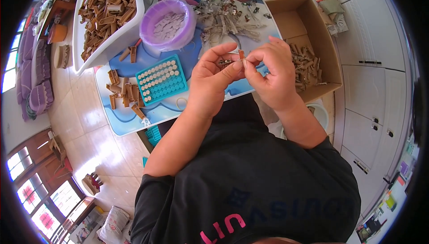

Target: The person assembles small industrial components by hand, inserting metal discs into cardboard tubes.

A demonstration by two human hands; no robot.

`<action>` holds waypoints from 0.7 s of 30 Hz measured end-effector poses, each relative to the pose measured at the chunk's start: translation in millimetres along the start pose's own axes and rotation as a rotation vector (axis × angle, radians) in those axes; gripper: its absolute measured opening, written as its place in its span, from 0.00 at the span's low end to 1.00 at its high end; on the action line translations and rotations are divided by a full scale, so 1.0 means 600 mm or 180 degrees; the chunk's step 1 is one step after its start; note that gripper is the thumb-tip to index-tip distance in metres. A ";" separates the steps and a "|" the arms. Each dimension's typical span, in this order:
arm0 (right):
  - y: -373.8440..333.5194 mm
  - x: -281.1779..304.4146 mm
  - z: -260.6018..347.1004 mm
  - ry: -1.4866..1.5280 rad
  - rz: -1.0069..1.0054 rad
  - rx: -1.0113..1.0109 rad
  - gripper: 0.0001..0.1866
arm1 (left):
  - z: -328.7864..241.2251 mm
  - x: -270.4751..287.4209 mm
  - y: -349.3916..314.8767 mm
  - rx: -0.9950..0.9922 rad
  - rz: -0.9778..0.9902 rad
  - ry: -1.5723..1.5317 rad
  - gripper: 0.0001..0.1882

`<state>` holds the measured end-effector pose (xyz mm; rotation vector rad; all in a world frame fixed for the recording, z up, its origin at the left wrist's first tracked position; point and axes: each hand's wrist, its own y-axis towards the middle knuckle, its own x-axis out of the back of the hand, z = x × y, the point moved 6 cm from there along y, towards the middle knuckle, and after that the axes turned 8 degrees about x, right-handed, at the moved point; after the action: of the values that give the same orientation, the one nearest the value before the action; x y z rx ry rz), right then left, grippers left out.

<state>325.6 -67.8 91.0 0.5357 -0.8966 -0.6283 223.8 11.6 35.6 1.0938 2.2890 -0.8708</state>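
Note:
Above the table's near edge, my left hand (212,76) is closed, with a small shiny metal part (226,62) between its thumb and fingers. My right hand (273,74) meets it, thumb and forefinger pinched together at the end of that part. A small reddish-brown piece (241,54) stands up between the fingertips of both hands. What exactly the right fingers grip is too small to make out. Left of my hands lies a teal tray (166,93), several rows of its cups filled with white round pieces. Beyond my hands is a heap of thin wires with metal ends (225,18).
Loose brown plastic casings (127,93) lie left of the tray. Behind them stands a white bin (108,43) full of similar casings. A purple lined bowl (190,22) holds white flat pieces. At right, a cardboard box (328,42) contains brown pieces. A rubber band (181,104) lies near the tray.

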 end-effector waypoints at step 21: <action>-0.011 -0.001 -0.010 0.0568 0.0162 -0.0404 0.05 | -0.001 0.001 -0.004 -0.0092 -0.0116 0.0009 0.10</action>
<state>328.5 -71.0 82.8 0.4460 -0.6953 -0.5775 221.6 11.3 36.6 1.0448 2.3234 -0.8480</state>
